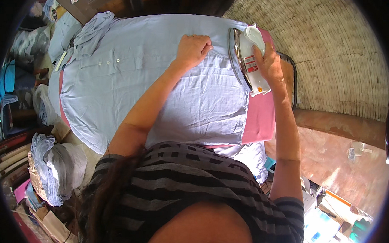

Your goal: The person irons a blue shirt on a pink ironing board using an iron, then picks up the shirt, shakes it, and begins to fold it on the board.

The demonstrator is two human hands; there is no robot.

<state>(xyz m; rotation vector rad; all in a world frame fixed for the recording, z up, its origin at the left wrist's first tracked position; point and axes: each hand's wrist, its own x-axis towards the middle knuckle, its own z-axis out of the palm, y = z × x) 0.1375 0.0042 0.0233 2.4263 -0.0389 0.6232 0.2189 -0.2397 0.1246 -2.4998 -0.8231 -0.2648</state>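
Note:
A light blue button-up shirt (118, 89) lies spread over a pink-covered ironing board (259, 123), wrinkled in its near part. My left hand (193, 49) rests on the shirt's far middle with its fingers curled in; whatever they may hold is hidden. At the board's right end, my right hand (270, 64) is wrapped round the handle of a white clothes iron (258, 78). The iron's shiny metal soleplate edge faces left, beside the shirt. Whether the soleplate touches the cloth I cannot tell. Bunched fabric of the shirt, likely a sleeve (92, 38), lies at the far left.
A woven mat wall (334, 53) rises at the right, above a reddish-brown panel (334, 156). Dark wooden furniture (117, 3) stands behind the board. Bagged clothes (58, 168) and other clutter fill the left side. White cloth (253, 160) hangs below the board's near edge.

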